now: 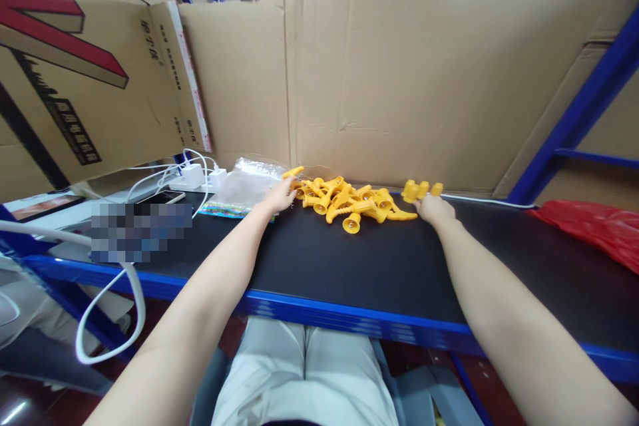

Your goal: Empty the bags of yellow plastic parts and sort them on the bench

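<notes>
Black shelf [349, 266], yellow parts [349, 203], printed carton [74, 80]

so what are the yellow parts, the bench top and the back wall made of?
Yellow parts: look like moulded plastic, uniform colour, slightly glossy. Bench top: matt black sheet, perhaps rubber or laminate; can't tell which. Back wall: corrugated cardboard, brown, creased with fold lines.

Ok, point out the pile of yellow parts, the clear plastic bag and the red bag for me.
pile of yellow parts [349, 203], head view, middle of the heap.
clear plastic bag [244, 186], head view, its crinkled middle, by the left hand [279, 198].
red bag [594, 226], head view, its upper fold.
</notes>
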{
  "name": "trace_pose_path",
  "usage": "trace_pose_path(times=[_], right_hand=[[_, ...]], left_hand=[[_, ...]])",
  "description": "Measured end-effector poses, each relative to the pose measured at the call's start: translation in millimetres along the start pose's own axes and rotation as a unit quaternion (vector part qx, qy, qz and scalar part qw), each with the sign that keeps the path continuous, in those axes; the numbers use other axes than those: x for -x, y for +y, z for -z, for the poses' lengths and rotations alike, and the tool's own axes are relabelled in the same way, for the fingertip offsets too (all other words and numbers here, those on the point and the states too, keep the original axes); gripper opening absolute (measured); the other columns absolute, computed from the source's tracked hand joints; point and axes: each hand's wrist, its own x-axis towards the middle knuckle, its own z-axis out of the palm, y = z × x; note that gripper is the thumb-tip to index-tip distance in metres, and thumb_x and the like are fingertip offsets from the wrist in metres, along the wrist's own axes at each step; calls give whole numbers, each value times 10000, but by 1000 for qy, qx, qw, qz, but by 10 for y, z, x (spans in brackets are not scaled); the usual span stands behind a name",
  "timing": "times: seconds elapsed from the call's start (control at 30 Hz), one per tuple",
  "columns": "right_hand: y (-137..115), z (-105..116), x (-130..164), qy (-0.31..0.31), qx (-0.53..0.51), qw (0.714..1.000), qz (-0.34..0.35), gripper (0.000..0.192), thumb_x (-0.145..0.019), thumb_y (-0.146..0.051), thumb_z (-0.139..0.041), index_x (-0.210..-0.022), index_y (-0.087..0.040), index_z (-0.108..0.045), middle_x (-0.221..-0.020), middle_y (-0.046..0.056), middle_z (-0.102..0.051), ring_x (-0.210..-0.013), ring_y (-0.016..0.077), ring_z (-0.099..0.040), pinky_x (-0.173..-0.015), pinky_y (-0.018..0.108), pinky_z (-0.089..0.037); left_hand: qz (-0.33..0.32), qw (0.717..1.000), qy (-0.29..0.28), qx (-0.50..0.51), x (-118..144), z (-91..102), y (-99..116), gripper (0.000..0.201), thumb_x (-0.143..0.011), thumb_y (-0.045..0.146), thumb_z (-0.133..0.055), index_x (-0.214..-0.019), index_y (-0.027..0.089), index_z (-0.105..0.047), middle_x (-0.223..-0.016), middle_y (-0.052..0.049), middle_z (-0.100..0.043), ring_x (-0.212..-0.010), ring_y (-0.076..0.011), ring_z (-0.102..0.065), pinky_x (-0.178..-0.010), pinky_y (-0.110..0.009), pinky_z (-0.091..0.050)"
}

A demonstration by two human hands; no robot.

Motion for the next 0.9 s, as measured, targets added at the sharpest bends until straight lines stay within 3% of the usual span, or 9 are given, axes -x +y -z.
trace_pose_path(times=[0.3, 0.7, 0.9], right_hand=[[6, 52, 63, -5, 5, 1000, 6, 401, -890, -312, -364, -1053, -101, -663, -1087, 221, -615, -1051, 331, -596, -829, 407, -465], [41, 31, 50, -2, 1, 1000, 12, 398, -874, -293, -387, -1112, -131, -662, -1120, 198, -619, -1078, 313, -586, -851, 406, -462], [24, 45, 69, -1, -12, 1000, 10, 370, -865, -279, -424, -1118, -140, -656, -1135, 203, -611, -1084, 306, -584, -863, 414, -461]], left_hand=[[3, 1000, 13, 1, 29, 17, 56, 565, -857, 277, -459, -1403, 241, -319, -1409, -131, -427, -1293, -327, -399, -1056, -553, -300], [-21, 995, -71, -60, -28, -133, -28, 624, -823, 285, -474, -1416, 234, -286, -1473, -127, -343, -1347, -330, -303, -1054, -572, -267], [-38, 995, -16, -89, -16, -157, -16, 527, -796, 235, -494, -1317, 195, -428, -1343, -151, -431, -1232, -290, -440, -1018, -447, -369]])
